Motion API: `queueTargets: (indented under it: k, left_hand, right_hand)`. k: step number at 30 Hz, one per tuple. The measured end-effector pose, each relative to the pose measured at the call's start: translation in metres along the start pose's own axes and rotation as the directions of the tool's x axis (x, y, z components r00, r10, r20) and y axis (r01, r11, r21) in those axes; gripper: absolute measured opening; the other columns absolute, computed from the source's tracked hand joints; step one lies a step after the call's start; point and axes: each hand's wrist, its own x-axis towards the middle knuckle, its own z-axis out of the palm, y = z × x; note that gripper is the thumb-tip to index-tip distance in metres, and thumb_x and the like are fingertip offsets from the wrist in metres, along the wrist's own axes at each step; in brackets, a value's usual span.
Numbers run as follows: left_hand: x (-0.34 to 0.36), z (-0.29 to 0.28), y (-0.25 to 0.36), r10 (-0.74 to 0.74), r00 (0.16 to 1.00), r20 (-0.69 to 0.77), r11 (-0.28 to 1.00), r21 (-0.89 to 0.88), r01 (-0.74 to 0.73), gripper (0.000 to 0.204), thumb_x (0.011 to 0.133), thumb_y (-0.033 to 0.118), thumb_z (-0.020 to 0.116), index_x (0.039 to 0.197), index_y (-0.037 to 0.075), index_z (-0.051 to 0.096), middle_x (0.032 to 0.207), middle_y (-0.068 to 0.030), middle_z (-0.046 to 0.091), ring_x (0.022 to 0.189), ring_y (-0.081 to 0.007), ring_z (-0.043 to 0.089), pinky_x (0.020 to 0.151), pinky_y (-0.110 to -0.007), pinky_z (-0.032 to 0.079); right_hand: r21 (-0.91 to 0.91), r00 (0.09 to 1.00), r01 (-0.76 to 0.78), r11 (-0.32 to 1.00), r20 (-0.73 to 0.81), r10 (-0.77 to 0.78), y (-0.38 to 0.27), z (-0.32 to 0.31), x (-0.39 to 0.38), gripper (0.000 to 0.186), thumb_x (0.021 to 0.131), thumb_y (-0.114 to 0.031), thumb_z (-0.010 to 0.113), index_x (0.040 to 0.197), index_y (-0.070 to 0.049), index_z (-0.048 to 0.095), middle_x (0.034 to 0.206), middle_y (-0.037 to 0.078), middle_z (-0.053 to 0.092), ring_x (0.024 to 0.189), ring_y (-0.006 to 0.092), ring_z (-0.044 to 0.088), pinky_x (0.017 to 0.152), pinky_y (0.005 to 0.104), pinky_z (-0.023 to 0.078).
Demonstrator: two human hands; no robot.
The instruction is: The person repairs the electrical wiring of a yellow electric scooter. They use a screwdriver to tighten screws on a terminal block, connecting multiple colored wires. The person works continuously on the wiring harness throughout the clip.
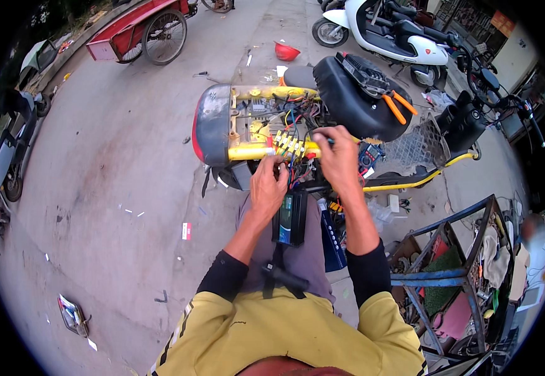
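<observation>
My left hand point(269, 187) is closed with its fingertips among wires point(292, 175) just below a yellow frame tube point(247, 152); what it holds is hidden. My right hand point(339, 159) is closed at the right of a yellow terminal strip point(288, 143), around something dark I cannot make out. Both hands are at an opened scooter body with tangled wires and a grey-red tail piece point(208, 122). A black boxy electronic unit point(290, 218) lies over my lap below them. Orange-handled pliers point(396, 106) rest on the raised black seat point(335, 100). A multimeter point(369, 156) lies right of my right hand.
A red cart point(108, 49) and red helmet point(287, 51) are at the back. A white scooter point(385, 44) stands back right, more scooters point(6, 156) at left. A metal rack of clutter point(442, 276) is close at right. A small bag point(72, 313) lies lower left.
</observation>
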Motion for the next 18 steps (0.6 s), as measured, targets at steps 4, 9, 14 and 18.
queueTargets:
  k: [4, 9, 14, 18]
  left_hand:
    - [0.003, -0.004, 0.005, 0.019, 1.0, -0.014, 1.0, 0.025, -0.019, 0.02, 0.096, 0.005, 0.077, 0.113, -0.002, 0.07, 0.096, -0.0139, 0.074, 0.074, -0.0232, 0.071, 0.07, -0.037, 0.059]
    - [0.008, -0.001, 0.003, 0.073, 0.996, -0.057, 0.996, 0.061, -0.07, 0.018, 0.095, 0.005, 0.079, 0.111, -0.001, 0.072, 0.097, -0.0156, 0.073, 0.075, -0.0272, 0.072, 0.07, -0.04, 0.059]
    - [0.007, 0.005, 0.002, 0.165, 0.98, -0.11, 0.964, 0.226, -0.137, 0.017, 0.096, 0.006, 0.079, 0.111, 0.001, 0.072, 0.097, -0.0167, 0.071, 0.077, -0.0326, 0.074, 0.07, -0.044, 0.06]
    - [0.009, 0.01, 0.006, 0.069, 0.995, -0.066, 0.949, 0.311, -0.045, 0.023, 0.097, 0.016, 0.077, 0.116, 0.005, 0.073, 0.108, -0.017, 0.07, 0.087, -0.0406, 0.075, 0.075, -0.051, 0.061]
  right_hand:
    - [-0.013, 0.996, -0.024, 1.0, 0.082, 0.025, 0.027, 0.041, 0.0, 0.019, 0.097, -0.014, 0.077, 0.106, 0.002, 0.08, 0.1, 0.023, 0.072, 0.095, 0.0441, 0.071, 0.087, 0.0501, 0.055]
    - [-0.006, 0.998, -0.032, 0.999, 0.056, 0.033, 0.023, 0.051, 0.014, 0.02, 0.096, -0.016, 0.078, 0.105, 0.002, 0.08, 0.101, 0.024, 0.074, 0.094, 0.0448, 0.072, 0.086, 0.0513, 0.056]
    - [0.009, 0.999, 0.025, 1.0, 0.032, -0.026, 0.021, 0.053, 0.02, 0.019, 0.095, -0.015, 0.08, 0.1, 0.003, 0.077, 0.101, 0.023, 0.075, 0.095, 0.0451, 0.072, 0.085, 0.0523, 0.056]
    - [-0.025, 0.997, 0.02, 0.999, 0.078, -0.018, 0.025, 0.057, 0.023, 0.019, 0.095, -0.015, 0.08, 0.098, 0.003, 0.076, 0.1, 0.024, 0.074, 0.095, 0.0461, 0.072, 0.085, 0.0526, 0.056]
